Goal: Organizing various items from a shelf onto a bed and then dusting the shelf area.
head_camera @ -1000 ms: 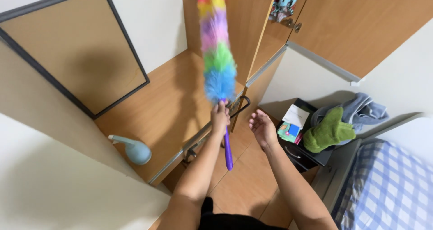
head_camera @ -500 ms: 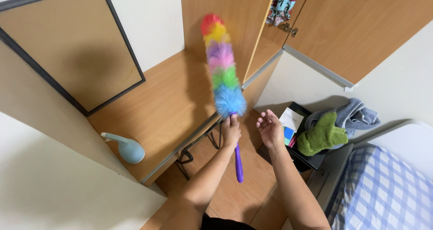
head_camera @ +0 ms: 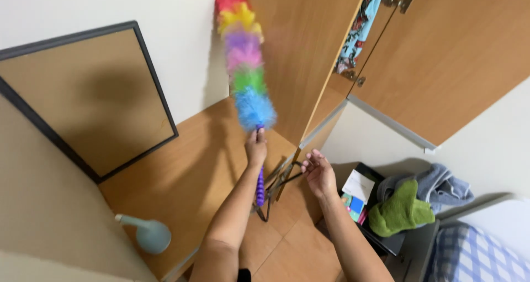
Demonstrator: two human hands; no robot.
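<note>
Overhead, left hand (head_camera: 256, 148) fingers clench the rainbow duster (head_camera: 245, 61); right hand (head_camera: 318, 173) hangs released.

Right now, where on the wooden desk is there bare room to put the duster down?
The desk is bare across its middle, between the framed board leaning on the wall and the front edge, from the blue-green bottle up to the left hand holding the rainbow duster. It is crowded on the dark stand by the bed, with papers and cloths.

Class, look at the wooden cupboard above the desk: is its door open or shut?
Open. The cupboard door swings outward, its edge facing us, and patterned cloth shows in the gap behind it, beside the feather duster.
</note>
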